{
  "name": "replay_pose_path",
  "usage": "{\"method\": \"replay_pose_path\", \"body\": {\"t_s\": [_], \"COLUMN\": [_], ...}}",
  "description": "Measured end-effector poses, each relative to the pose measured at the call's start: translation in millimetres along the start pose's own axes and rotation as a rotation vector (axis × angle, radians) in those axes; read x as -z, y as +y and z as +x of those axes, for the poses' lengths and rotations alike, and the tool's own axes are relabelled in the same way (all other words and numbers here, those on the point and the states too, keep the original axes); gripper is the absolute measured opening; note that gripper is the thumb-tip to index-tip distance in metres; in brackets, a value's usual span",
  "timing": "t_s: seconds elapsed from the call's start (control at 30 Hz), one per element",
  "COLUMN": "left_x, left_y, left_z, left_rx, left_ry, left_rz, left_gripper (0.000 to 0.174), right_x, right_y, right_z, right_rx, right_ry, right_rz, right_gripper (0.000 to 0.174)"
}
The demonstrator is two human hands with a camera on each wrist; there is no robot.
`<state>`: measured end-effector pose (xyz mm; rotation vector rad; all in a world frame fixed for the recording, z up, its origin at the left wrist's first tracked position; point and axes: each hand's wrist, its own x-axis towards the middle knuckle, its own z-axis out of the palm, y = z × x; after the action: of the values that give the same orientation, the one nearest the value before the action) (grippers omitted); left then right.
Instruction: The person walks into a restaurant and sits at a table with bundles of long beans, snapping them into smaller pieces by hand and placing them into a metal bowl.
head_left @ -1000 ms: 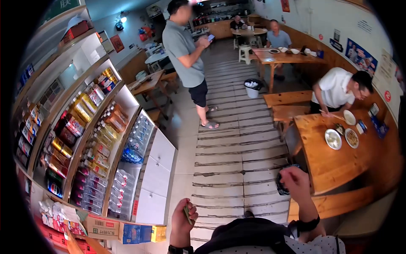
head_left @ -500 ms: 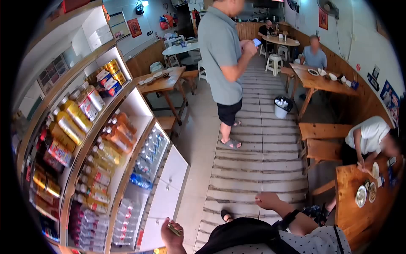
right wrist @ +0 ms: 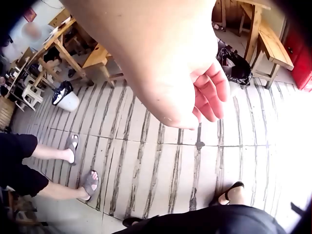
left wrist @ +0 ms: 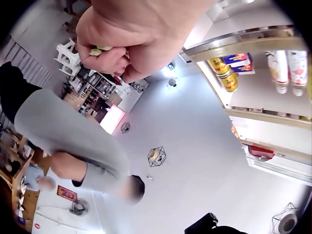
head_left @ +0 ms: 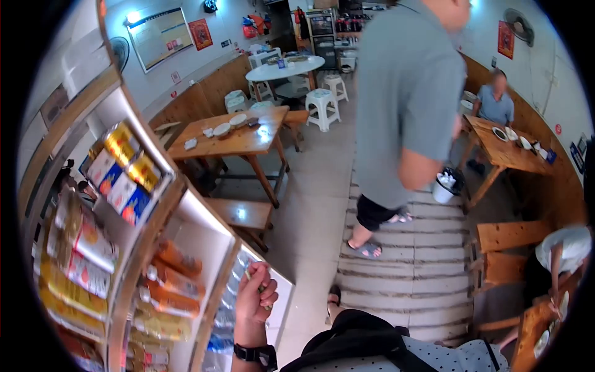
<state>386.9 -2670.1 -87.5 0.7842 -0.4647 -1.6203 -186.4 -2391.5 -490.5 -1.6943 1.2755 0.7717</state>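
Observation:
My left hand (head_left: 253, 296) is raised beside the drinks shelf (head_left: 146, 248), fingers curled round a small greenish folded strip (left wrist: 100, 50). Only bits of the strip show between the fingers; what kind of thing it is I cannot tell. In the left wrist view the same hand (left wrist: 134, 36) appears at the top, with the shelf off to the right. My right hand (right wrist: 165, 68) is outside the head view. The right wrist view has it hanging over the striped floor (right wrist: 161, 161), fingers loosely bent and nothing in them.
A person in a grey shirt (head_left: 403, 105) stands close ahead on the walkway. Behind the shelf is a wooden table (head_left: 217, 146) with bowls. A bin (head_left: 444, 191) stands farther on. At right, a person in white (head_left: 561, 251) sits by a bench (head_left: 511, 235).
The view has swung left and come nearer the shelf and the grey-shirted person, whose phone is now out of sight. My left hand has risen; my right hand has left the head view.

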Motion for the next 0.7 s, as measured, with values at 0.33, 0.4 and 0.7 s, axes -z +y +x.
{"method": "replay_pose_path", "body": {"t_s": [0.33,0.4,0.7], "left_x": [-8.3,-14.5,-34.7], "left_y": [56.7,58.2,119.3], "left_z": [291.5,346.2,633.4], "left_rx": [0.189,0.198,0.195], "left_ry": [0.082,0.087,0.009], "left_rz": [-0.158,-0.238,-0.276], "left_gripper": [0.009,0.008,0.008], "right_x": [408.6,497.6,680.3], "right_y": [-118.0,-133.7,-27.7], "right_z": [173.4,190.7,383.0], "right_rx": [-0.061,-0.019,0.143], "right_ry": [0.808,0.748,0.587], "right_rz": [0.418,0.378,1.216], "right_gripper": [0.025,0.029,0.027]}}
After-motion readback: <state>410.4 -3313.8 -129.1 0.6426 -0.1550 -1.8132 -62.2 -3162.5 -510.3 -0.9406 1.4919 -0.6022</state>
